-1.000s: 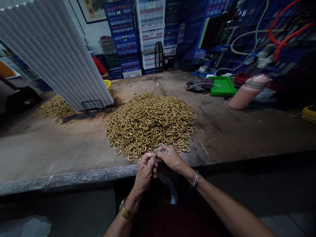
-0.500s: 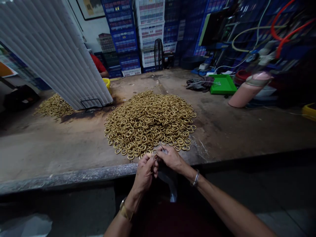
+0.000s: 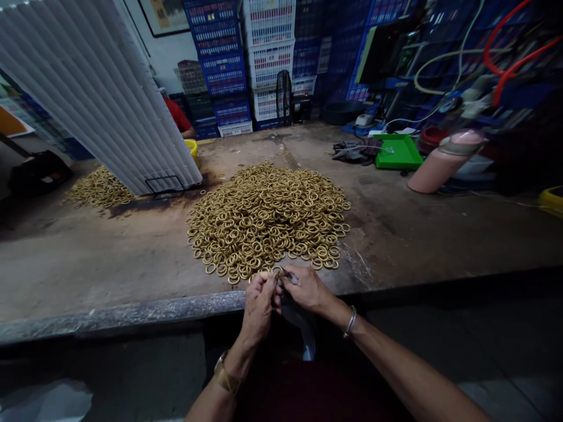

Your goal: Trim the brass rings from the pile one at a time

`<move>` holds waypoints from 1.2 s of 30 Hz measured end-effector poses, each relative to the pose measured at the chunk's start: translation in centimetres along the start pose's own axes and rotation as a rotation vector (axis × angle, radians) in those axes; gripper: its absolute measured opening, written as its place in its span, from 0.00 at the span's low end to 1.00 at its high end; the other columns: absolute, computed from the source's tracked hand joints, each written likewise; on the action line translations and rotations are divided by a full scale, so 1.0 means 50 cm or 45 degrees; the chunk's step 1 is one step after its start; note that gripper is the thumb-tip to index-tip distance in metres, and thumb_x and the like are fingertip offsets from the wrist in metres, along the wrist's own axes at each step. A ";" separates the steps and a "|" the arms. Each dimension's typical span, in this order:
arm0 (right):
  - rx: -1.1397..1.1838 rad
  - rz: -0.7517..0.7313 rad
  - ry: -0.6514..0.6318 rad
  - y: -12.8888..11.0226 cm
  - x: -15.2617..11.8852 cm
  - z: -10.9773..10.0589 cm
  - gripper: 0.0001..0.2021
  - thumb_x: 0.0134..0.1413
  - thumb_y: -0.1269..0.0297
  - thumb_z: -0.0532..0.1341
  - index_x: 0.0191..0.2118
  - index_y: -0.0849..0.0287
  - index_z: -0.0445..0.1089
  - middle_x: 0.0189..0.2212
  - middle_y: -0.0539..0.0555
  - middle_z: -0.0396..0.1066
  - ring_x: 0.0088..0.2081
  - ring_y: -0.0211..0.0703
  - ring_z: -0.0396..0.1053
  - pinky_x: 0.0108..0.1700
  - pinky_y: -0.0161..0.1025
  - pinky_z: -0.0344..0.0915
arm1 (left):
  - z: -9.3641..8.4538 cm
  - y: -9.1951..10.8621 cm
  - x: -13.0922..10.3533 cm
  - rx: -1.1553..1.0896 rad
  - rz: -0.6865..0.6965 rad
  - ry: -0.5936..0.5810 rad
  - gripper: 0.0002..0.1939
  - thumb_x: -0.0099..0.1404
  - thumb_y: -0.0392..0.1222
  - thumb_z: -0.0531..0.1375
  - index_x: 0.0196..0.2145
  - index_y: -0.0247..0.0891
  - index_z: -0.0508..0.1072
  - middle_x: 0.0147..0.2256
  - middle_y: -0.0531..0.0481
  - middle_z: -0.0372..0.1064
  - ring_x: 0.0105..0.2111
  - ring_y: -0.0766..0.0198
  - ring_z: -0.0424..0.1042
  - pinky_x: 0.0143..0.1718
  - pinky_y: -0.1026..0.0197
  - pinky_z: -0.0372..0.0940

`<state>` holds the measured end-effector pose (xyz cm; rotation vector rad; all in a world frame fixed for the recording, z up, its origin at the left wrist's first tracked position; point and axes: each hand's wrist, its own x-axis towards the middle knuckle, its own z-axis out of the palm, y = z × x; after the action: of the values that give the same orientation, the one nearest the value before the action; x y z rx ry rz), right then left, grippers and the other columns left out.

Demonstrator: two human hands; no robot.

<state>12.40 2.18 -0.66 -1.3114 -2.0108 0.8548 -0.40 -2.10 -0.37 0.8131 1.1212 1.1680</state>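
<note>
A wide pile of gold-coloured rings (image 3: 268, 217) lies on the worktable (image 3: 145, 258), reaching close to its front edge. My left hand (image 3: 260, 299), with a watch (image 3: 224, 375) on the wrist, is closed at that edge, its thumb and fingertips pinched on a ring. Touching or nearly touching it is my right hand (image 3: 308, 288), also closed, with a bangle (image 3: 350, 322) on the wrist. A small dark, thin object with a greyish part shows between the right thumb and fingers; what it is cannot be made out.
A tall white corrugated panel (image 3: 109, 99) leans at the left, beside a smaller ring pile (image 3: 99, 189). A green tray (image 3: 398, 151) and a pink cylinder (image 3: 444, 164) stand at the right. Behind are stacked crates (image 3: 270, 58) and a person's red sleeve (image 3: 176, 117).
My right hand has shifted slightly down, and its fingers are curled more tightly. My left hand stays almost where it was. The ring pile looks the same.
</note>
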 end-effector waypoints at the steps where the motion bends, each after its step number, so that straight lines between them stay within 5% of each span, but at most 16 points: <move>1: -0.059 -0.041 -0.044 0.001 -0.003 0.001 0.07 0.48 0.69 0.52 0.23 0.59 0.64 0.18 0.48 0.63 0.21 0.33 0.56 0.25 0.31 0.49 | 0.000 -0.002 0.001 0.018 0.012 0.006 0.14 0.59 0.51 0.55 0.30 0.37 0.62 0.21 0.57 0.60 0.15 0.75 0.55 0.15 0.71 0.56; 12: -0.470 -0.009 -0.239 -0.011 -0.010 -0.001 0.08 0.48 0.69 0.53 0.33 0.59 0.68 0.24 0.52 0.70 0.26 0.38 0.64 0.26 0.33 0.48 | -0.002 -0.007 -0.010 0.124 0.058 0.061 0.13 0.59 0.50 0.55 0.28 0.37 0.62 0.18 0.59 0.57 0.15 0.75 0.55 0.15 0.72 0.55; 17: -0.601 0.159 -0.131 0.000 0.011 -0.011 0.14 0.50 0.72 0.51 0.42 0.57 0.66 0.32 0.54 0.72 0.34 0.40 0.67 0.33 0.33 0.53 | -0.008 0.001 -0.032 -0.248 -0.010 -0.057 0.10 0.58 0.46 0.57 0.29 0.36 0.63 0.22 0.56 0.61 0.16 0.74 0.57 0.17 0.69 0.58; 22: -0.602 0.203 -0.049 -0.003 0.032 -0.001 0.10 0.55 0.63 0.51 0.38 0.57 0.66 0.34 0.54 0.71 0.36 0.41 0.67 0.35 0.33 0.54 | -0.028 0.005 -0.033 -0.588 -0.282 -0.009 0.13 0.54 0.46 0.61 0.30 0.34 0.66 0.28 0.48 0.68 0.23 0.69 0.65 0.19 0.68 0.59; 28: -0.652 0.215 -0.078 -0.018 0.037 0.018 0.09 0.51 0.67 0.53 0.39 0.56 0.64 0.38 0.53 0.68 0.41 0.41 0.65 0.37 0.34 0.54 | -0.043 0.008 -0.025 -0.691 -0.393 0.111 0.12 0.49 0.41 0.65 0.29 0.33 0.67 0.28 0.47 0.70 0.24 0.69 0.66 0.18 0.70 0.56; 36: -0.420 0.140 0.082 0.015 0.034 0.009 0.07 0.49 0.71 0.53 0.35 0.58 0.64 0.30 0.52 0.68 0.32 0.39 0.65 0.33 0.33 0.54 | -0.046 0.010 -0.018 -0.729 -0.403 -0.002 0.14 0.47 0.38 0.65 0.31 0.38 0.63 0.25 0.54 0.65 0.20 0.72 0.62 0.17 0.71 0.53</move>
<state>11.90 3.91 -1.33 -1.6206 -2.1072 0.5332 -2.78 -3.00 -0.32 0.1862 0.8110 1.1337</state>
